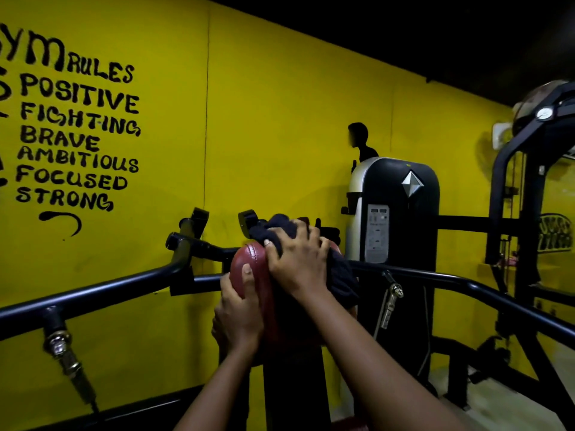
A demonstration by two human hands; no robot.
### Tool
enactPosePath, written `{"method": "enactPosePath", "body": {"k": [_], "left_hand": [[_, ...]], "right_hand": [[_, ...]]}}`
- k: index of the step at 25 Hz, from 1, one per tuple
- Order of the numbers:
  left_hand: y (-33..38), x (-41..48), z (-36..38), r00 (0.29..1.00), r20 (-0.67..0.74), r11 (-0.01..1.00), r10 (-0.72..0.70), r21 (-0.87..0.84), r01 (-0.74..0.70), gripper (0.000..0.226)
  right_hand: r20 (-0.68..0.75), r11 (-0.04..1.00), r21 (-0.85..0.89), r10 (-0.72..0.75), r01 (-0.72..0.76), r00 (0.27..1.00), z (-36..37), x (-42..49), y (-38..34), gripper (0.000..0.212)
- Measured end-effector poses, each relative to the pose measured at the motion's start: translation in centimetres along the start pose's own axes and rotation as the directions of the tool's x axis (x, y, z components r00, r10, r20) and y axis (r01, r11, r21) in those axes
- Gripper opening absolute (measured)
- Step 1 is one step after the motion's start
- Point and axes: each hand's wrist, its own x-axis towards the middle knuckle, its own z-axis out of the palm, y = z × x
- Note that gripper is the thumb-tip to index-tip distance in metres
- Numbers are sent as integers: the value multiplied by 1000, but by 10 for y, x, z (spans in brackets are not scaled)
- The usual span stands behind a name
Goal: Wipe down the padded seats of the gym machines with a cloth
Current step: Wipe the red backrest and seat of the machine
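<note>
Item 1: pad (249, 265). Reddish-brown, stitched and rounded, it stands upright on a dark post at centre frame, near you, between the machine's two black bars (93, 293).

Item 2: cloth (342, 275). Dark blue and bunched, it is draped over the top and right side of the pad.

Item 3: your right hand (298, 265). The forearm reaches in from the lower right. The palm lies over the cloth on the pad's crown, with the fingers spread and bent, clutching the fabric against the padding.

Item 4: your left hand (238, 315). The forearm rises from the bottom edge. The thumb lies flat on the pad's near face and the fingers wrap behind its left edge, gripping it.

Item 5: surroundings. Two black handles (194, 222) stand far left of the pad. A black and silver weight tower (401, 213) stands far right. A metal clip (390, 301) hangs from the right bar. Behind is a yellow wall (264, 135) with black painted lettering (77, 135).
</note>
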Motion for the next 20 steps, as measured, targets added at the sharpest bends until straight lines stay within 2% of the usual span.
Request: {"method": "enactPosePath", "body": {"k": [2, 4, 6, 8, 10, 12, 14, 17, 20], "left_hand": [[1, 0, 0, 1000, 2, 1000, 0, -2, 0, 75], [2, -2, -1, 1000, 3, 1000, 4, 17, -4, 73], [3, -5, -1, 1000, 4, 999, 7, 35, -7, 73], [2, -5, -1, 999, 9, 998, 44, 53, -44, 95], [1, -5, 1, 999, -9, 996, 51, 72, -50, 106], [1, -5, 1, 999, -18, 996, 33, 88, -32, 97], [2, -6, 0, 1000, -11, 996, 27, 86, -26, 91], [2, -6, 0, 1000, 1, 996, 7, 86, -7, 92], [1, -5, -1, 1000, 8, 994, 2, 113, -3, 87]], "right_hand": [[-16, 987, 12, -158, 159, 987, 4, -11, -11, 49], [10, 976, 1, -216, 216, 976, -2, -3, 3, 52], [69, 994, -51, -92, 96, 993, -7, 16, 33, 49], [96, 995, -32, 99, -96, 990, -7, 25, 63, 42], [86, 961, 132, 231, -241, 969, -4, 20, 83, 40], [95, 867, 357, 336, -347, 937, 0, 6, 93, 43], [147, 741, 496, 442, -453, 885, 5, -18, 99, 48], [171, 638, 544, 551, -545, 817, 22, -77, 111, 51], [157, 641, 572, 527, -512, 835, 29, -98, 115, 46]]}}
